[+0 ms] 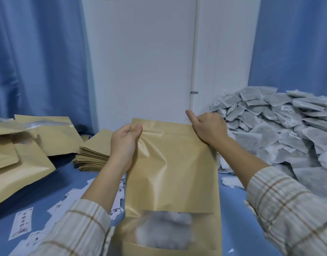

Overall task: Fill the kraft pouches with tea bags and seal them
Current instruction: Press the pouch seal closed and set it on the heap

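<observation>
A tall kraft pouch (pixel 174 170) stands upright in front of me, with grey tea bags showing through its frosted window (pixel 165 229) near the bottom. My left hand (pixel 124 143) pinches the pouch's top left corner, thumb on the front. My right hand (pixel 208 126) grips the top right corner with its fingers curled and the thumb sticking up. A large heap of grey tea bags (pixel 281 130) lies to the right, just behind my right hand.
A stack of flat empty kraft pouches (pixel 95 152) lies behind my left hand. Filled pouches (pixel 20 150) are piled at the far left. White paper labels (pixel 55 215) are scattered on the blue table cover. A white wall and blue curtains stand behind.
</observation>
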